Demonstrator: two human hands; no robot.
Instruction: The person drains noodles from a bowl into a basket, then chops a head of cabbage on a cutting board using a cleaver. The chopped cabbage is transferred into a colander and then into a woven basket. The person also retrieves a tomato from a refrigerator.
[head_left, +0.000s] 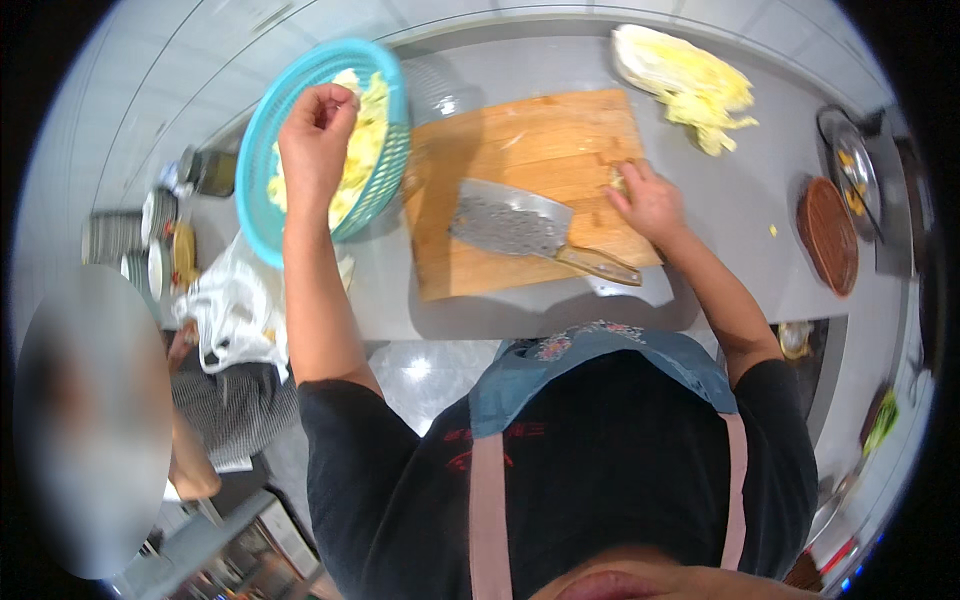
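Observation:
My left hand (319, 127) is raised over a turquoise plastic basket (259, 187), its fingers curled in towards the thumb. I see nothing held in it. Cut napa cabbage leaves (364, 161) fill part of the basket. At the right side of a wooden cutting board (517, 150), my right hand (649, 199) has its fingertips and thumb around a small pale cabbage scrap (616, 180). A cleaver (514, 217) with a wooden handle lies flat across the board, blade to the left and handle towards the lower right, just below my right hand.
A piece of napa cabbage (682, 75) lies on the grey counter behind the board. Rightward are a brown oval basket (829, 236) and a metal pan (855, 180). A white plastic bag (240, 307) and stacked dishes (157, 217) stand left. Another person (232, 405) is close at lower left.

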